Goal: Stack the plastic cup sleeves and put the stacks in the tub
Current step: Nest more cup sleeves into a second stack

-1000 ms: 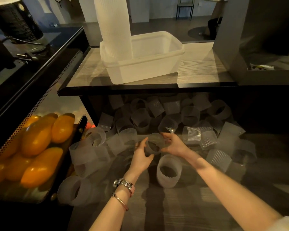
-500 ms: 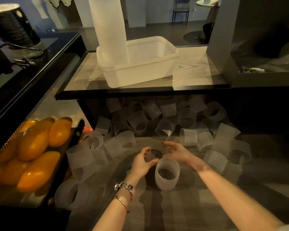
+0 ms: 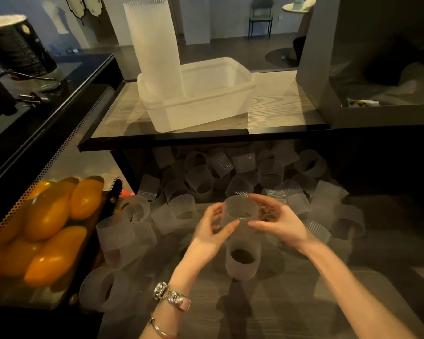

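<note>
Above stack, both hands cup sleeve.

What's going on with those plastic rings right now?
Both hands, left and right, grip one cup sleeve. Short stack stands just below. Tub holds tall stack. Nothing blocking.

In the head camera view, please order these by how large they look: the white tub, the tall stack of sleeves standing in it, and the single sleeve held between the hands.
1. White tub, widest.
2. Tall stack of sleeves, taller than the tub but narrower; these two are close, so the order is unsure.
3. Held sleeve, clearly smallest, although nearest the camera, between the left hand and right hand.
</note>
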A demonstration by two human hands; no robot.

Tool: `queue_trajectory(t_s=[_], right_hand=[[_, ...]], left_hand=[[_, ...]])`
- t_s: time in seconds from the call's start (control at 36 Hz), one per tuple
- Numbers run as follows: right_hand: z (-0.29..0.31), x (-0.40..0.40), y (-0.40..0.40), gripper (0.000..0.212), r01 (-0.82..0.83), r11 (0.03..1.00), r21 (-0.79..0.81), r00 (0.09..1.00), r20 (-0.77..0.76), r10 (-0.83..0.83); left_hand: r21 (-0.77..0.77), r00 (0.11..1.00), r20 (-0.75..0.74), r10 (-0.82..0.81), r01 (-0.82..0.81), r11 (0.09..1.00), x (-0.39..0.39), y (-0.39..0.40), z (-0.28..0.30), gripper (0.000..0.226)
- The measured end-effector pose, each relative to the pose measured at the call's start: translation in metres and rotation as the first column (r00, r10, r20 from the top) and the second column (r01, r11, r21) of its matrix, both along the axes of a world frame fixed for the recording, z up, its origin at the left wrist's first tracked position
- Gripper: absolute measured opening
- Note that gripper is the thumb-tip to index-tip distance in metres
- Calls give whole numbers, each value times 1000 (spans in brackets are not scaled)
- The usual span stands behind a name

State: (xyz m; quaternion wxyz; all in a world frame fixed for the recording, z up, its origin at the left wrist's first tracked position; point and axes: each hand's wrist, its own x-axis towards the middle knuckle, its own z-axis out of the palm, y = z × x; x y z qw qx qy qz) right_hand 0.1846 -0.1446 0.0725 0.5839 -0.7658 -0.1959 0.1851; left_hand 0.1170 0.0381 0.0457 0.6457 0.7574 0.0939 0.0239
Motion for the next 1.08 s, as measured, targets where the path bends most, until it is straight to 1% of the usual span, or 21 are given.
queue_trajectory(t_s=[0.11, 0.17, 0.31, 0.39, 0.53, 0.61, 0.72, 1.08], right_hand=[[-5, -9, -3, 62, -1, 1000, 20, 1000, 5, 1], [-10, -15, -5, 62, 12, 1000, 4, 1000, -1, -12], [-23, -29, -14, 63, 32, 999, 10, 999, -32, -31], [-29, -34, -17, 62, 27, 999, -23, 999, -25, -28], [-39, -41, -19, 64, 1, 994, -106, 1000, -15, -3], [-43, -46, -17, 64, 6, 995, -104, 1000, -28, -9], [-43, -46, -17, 63, 4, 996, -87, 999, -43, -8], [-41, -47, -17, 64, 4, 998, -64, 998, -57, -7]], left_hand=[[34, 1000, 0, -23, 23, 999, -18, -6, 1, 51], [53, 1000, 5, -25, 25, 998, -25, -8, -1, 54], [53, 1000, 10, -20, 19, 998, -38, -16, -11, 53], [44, 1000, 5, -25, 25, 999, -42, -19, -17, 54], [84, 999, -10, -34, 35, 996, -45, -25, -32, 59], [86, 1000, 3, 0, 0, 996, -48, -30, -42, 64], [65, 1000, -13, 25, -24, 998, -50, -32, -49, 61], [101, 999, -41, 17, -12, 995, -49, -30, -52, 61]])
